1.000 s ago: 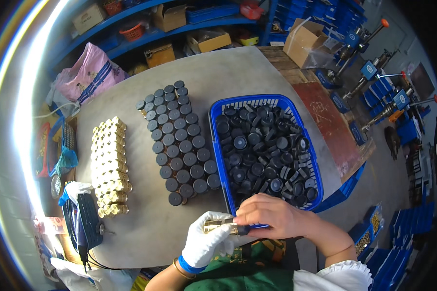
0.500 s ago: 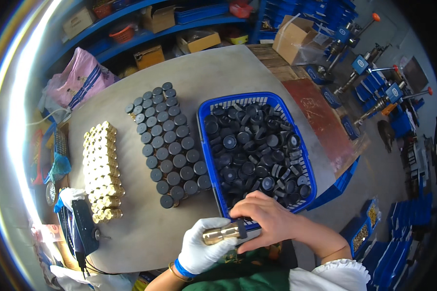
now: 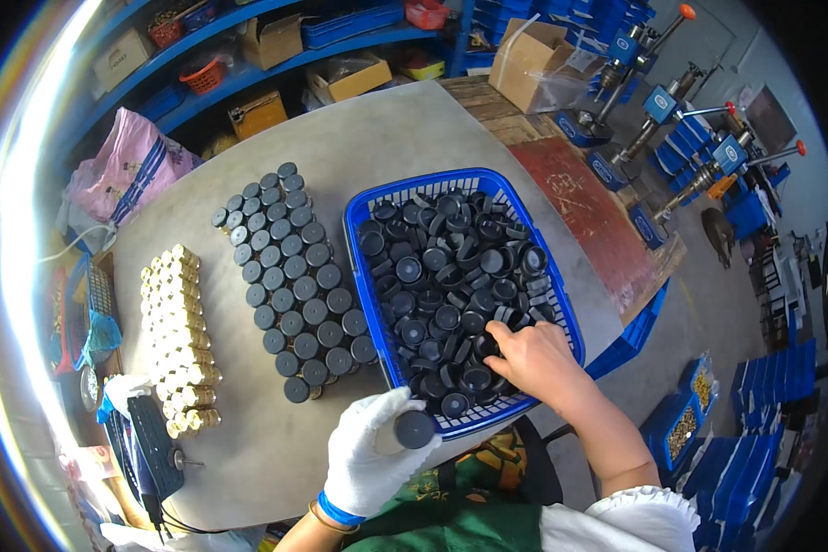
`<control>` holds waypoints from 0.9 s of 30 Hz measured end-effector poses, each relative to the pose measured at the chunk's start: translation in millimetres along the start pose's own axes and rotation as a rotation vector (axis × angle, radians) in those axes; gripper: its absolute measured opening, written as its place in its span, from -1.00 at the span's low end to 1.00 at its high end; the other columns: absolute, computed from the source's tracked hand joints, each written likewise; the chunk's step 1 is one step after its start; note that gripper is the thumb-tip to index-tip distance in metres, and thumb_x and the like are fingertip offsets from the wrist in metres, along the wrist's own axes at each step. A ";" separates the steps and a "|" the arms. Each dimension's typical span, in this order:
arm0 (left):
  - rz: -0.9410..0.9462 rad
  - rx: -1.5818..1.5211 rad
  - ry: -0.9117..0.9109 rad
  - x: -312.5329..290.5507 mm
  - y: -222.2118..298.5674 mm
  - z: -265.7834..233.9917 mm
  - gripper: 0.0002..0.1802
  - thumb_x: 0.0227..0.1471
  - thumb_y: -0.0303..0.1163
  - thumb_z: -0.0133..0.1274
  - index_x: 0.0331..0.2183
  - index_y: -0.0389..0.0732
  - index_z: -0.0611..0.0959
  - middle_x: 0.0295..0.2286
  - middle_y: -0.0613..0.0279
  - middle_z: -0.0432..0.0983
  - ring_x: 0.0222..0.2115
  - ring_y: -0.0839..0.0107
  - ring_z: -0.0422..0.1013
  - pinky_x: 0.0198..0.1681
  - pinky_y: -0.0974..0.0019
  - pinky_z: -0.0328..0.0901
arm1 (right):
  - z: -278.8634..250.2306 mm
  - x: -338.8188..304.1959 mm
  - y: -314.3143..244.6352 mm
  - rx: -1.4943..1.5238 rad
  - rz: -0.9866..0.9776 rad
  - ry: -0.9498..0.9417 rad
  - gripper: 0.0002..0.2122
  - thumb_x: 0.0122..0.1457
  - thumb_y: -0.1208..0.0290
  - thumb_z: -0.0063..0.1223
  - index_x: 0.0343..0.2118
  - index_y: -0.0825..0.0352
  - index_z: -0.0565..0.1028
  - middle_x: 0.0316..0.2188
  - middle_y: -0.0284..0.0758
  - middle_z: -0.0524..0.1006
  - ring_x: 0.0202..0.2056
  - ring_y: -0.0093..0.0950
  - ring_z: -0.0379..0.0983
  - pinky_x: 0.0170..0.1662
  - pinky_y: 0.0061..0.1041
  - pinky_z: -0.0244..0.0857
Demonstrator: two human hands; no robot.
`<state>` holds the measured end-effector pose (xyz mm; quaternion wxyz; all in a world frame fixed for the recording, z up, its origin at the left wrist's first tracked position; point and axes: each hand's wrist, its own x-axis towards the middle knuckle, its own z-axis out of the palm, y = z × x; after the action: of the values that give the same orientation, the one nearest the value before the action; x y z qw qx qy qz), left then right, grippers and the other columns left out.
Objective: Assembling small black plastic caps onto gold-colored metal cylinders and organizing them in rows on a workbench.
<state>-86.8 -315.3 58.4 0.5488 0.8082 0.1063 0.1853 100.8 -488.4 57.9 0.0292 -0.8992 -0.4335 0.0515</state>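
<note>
The left hand (image 3: pixel 370 453), in a white glove, grips a black-capped cylinder (image 3: pixel 414 430), its cap toward the camera, beside the near-left corner of a blue plastic basket (image 3: pixel 365 285). The bare right hand (image 3: pixel 545 361) reaches into the basket, fingers bent among loose black caps (image 3: pixel 446 317); whether they pinch one cannot be told. Leftward on the grey table (image 3: pixel 239 451) stand rows of black-capped pieces (image 3: pixel 291 294), then shiny brass pieces (image 3: pixel 179 340)

Shiny vs matt, basically
Brassy fittings (image 3: pixel 186 339) look polished metal, black caps (image 3: pixel 409 269) dull plastic, blue basket (image 3: pixel 353 253) smooth plastic
</note>
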 end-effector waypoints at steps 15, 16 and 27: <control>-0.496 -0.803 0.141 -6.5 -0.1 -15.1 -0.56 -0.14 -0.53 0.29 -0.24 -0.27 0.39 -0.25 0.07 0.46 -0.33 0.40 0.46 -0.28 0.36 0.42 | -30.8 5.5 -55.8 1.029 -0.449 -0.146 -0.54 -0.08 0.46 0.29 -0.08 0.39 0.40 -0.25 -0.21 0.49 -0.21 -0.29 0.46 -0.17 -0.43 0.39; -0.480 -0.781 0.134 -6.8 -0.6 -14.8 -0.55 -0.15 -0.53 0.29 -0.24 -0.27 0.38 -0.23 0.05 0.47 -0.30 0.39 0.46 -0.24 0.34 0.42 | -29.2 5.3 -56.3 1.020 -0.451 -0.151 -0.54 -0.08 0.46 0.29 -0.08 0.39 0.40 -0.24 -0.21 0.49 -0.21 -0.30 0.47 -0.19 -0.43 0.40; -0.454 -0.755 0.136 -8.4 -2.9 -16.9 -0.50 -0.16 -0.48 0.32 -0.22 -0.27 0.38 -0.25 0.06 0.49 -0.21 0.37 0.44 -0.13 0.29 0.38 | -28.3 10.9 -58.6 0.988 -0.467 -0.212 -0.56 -0.06 0.48 0.30 -0.09 0.45 0.40 -0.28 -0.19 0.50 -0.29 -0.31 0.49 -0.21 -0.41 0.41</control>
<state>-101.4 -303.1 59.8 0.8240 0.4934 0.2417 0.1385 65.3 -443.7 90.9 0.4142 -0.6486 -0.5460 0.3311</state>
